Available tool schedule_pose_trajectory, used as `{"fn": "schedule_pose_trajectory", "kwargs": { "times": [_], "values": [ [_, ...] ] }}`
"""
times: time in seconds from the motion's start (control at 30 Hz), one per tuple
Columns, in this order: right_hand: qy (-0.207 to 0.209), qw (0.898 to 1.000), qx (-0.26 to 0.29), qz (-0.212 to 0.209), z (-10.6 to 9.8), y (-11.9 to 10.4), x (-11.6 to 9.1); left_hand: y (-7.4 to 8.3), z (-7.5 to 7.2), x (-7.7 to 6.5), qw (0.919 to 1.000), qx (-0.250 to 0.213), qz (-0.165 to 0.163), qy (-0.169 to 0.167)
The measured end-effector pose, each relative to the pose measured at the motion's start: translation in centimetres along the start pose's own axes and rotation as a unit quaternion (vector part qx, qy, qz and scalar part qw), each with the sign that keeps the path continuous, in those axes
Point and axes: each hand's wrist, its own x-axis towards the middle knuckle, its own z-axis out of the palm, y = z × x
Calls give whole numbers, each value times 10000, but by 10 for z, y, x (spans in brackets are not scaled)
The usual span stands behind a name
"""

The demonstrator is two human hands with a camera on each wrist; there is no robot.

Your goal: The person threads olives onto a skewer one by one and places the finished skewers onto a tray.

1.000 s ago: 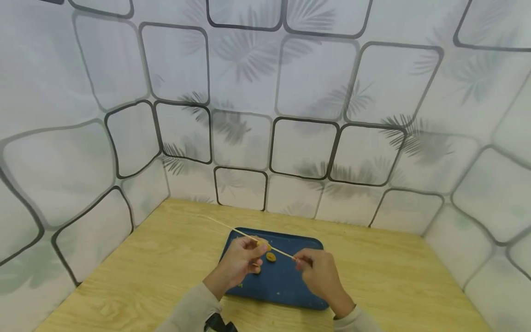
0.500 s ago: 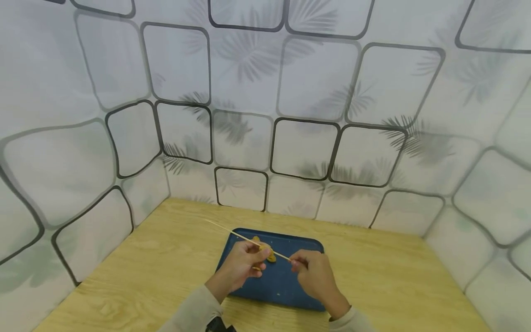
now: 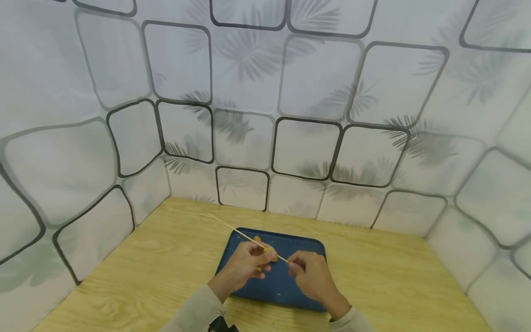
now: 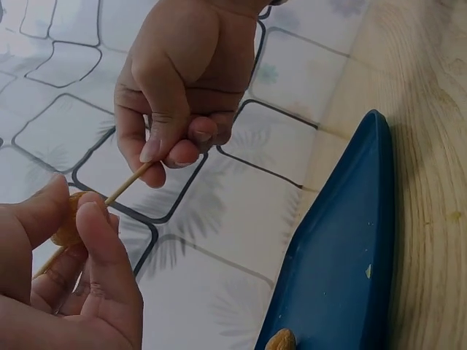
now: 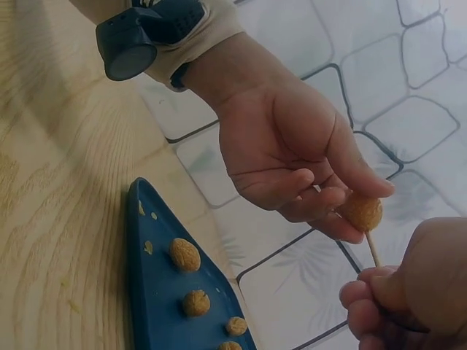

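A thin wooden skewer slants across the head view, its long end reaching up and left past the tray. My left hand pinches a round golden-brown food ball between thumb and fingers. In the left wrist view the skewer shows on both sides of that ball, which is threaded on it. Close to the ball, my right hand pinches the skewer's near end with thumb and index finger. Both hands are over a dark blue tray.
On the tray lie more brown balls, among them a larger one and a smaller one, with pale crumbs around. Under it is a wooden table. A patterned curtain stands behind the table. A dark device is strapped to the left wrist.
My left hand and the ball have shifted right and slightly down along the skewer, nearer to the right hand. The right hand has moved slightly left, still pinching the skewer.
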Motion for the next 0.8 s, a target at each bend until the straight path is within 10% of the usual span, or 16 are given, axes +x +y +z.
{"fn": "schedule_pose_trajectory", "kwargs": {
  "times": [0.33, 0.8],
  "values": [
    [-493, 9970, 198, 567, -6, 10, -3, -9, -2, 1, 9992, 376, -49, 118],
    [-394, 9924, 251, 1141, -26, 22, -14, -17, -43, 5, 9898, 1340, -194, 443]
  ]
}}
